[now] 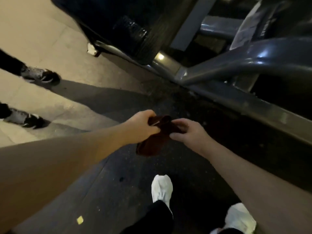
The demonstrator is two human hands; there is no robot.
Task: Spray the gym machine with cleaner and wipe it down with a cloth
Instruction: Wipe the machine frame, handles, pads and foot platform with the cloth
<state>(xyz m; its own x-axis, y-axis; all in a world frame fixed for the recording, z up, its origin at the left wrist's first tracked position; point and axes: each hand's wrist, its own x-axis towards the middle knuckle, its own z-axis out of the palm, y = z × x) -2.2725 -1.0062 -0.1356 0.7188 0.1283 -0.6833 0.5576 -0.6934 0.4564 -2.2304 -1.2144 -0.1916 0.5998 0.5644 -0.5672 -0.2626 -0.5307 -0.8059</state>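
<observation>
You've got the dark maroon soft-fabric cloth (152,146) in both hands, over the floor and short of the machine. Left hand (143,125) is fisted round the bunched top edge. Right hand (187,132) pinches the opposite side between thumb and curled fingers. The rest hangs slack below your left wrist.

My read: you're sorting the cloth out before wiping. No spray bottle in view, so I can't tell whether the cleaner has gone on.

To do it well:
- Fold it into a flat pad. Bunched as it is, it would ride on creases and smear.
- Keep one clean face out and refold as it loads up.
- Wrap it round the tubes and pull along their length. A flat swipe only touches a thin line on round stock.

Surfaces ahead:
- The grey painted-steel gym machine frame (236,65) is just beyond your hands, up and right. It is glossy with bright highlights, a curved round tube meeting flatter box rails at a joint. Hard and smooth, so it should wipe easily. The joint corners will likely trap grime.
- The black ribbed roller pad (131,27) is shiny, maybe wet or vinyl. Its grooves will need working along them.
- The dark speckled rubber floor mat (118,166) is matte and gritty near the rail. Keep the cloth off it.

A bystander's black-and-grey sneakers (40,75) are on the pale tiles, well clear on your left.
</observation>
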